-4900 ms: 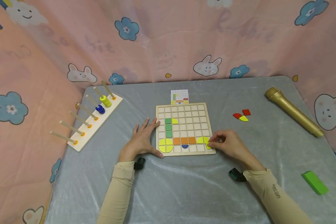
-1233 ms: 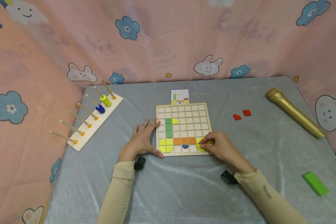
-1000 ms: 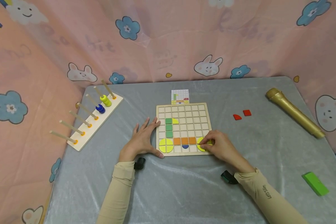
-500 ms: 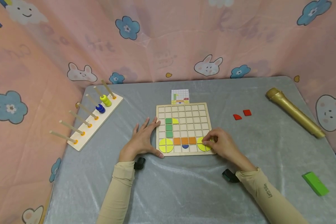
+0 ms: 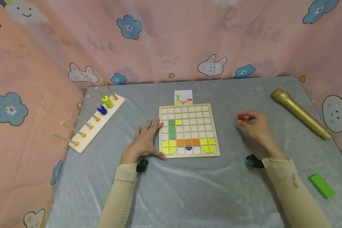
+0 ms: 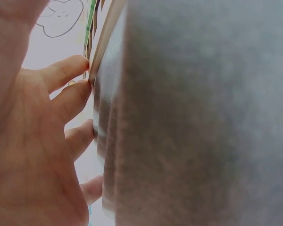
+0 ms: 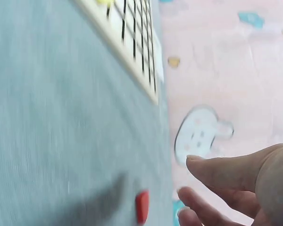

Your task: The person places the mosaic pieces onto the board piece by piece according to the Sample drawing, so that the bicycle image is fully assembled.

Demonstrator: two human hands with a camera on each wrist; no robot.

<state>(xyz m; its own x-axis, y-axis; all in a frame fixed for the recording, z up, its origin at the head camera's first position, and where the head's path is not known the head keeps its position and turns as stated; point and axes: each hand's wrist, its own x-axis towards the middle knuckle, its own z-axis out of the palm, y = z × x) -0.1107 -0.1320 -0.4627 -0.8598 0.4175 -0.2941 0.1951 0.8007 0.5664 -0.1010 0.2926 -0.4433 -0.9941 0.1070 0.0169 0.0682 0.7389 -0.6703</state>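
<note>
My left hand (image 5: pixel 142 142) steadies the wooden grid board (image 5: pixel 189 107), its fingertips on the left edge and thumb at the lower corner. In the left wrist view the fingers (image 6: pixel 70 101) touch the board's edge. My right hand (image 5: pixel 259 129) hovers right of the board, thumb and index finger apart around a red tile (image 5: pixel 241 118). The right wrist view has a red tile (image 7: pixel 142 207) lying on the cloth, apart from the fingers (image 7: pixel 212 169). Green tiles (image 5: pixel 172 129), orange tiles (image 5: pixel 188 142), a blue half-round (image 5: pixel 188 148) and yellow quarter-rounds (image 5: pixel 208 145) sit on the board.
A small pattern card (image 5: pixel 183 97) lies behind the board. At left stands a peg rack (image 5: pixel 94 125) with blue rings (image 5: pixel 102 110) and yellow rings (image 5: pixel 107 102). A gold microphone (image 5: pixel 300 113) and a green block (image 5: pixel 321 186) lie to the right on grey cloth.
My right hand has left the board's lower right corner and moved right to the red tiles. The fourth yellow quarter-round has gone from the cloth to the board. The left hand stays put.
</note>
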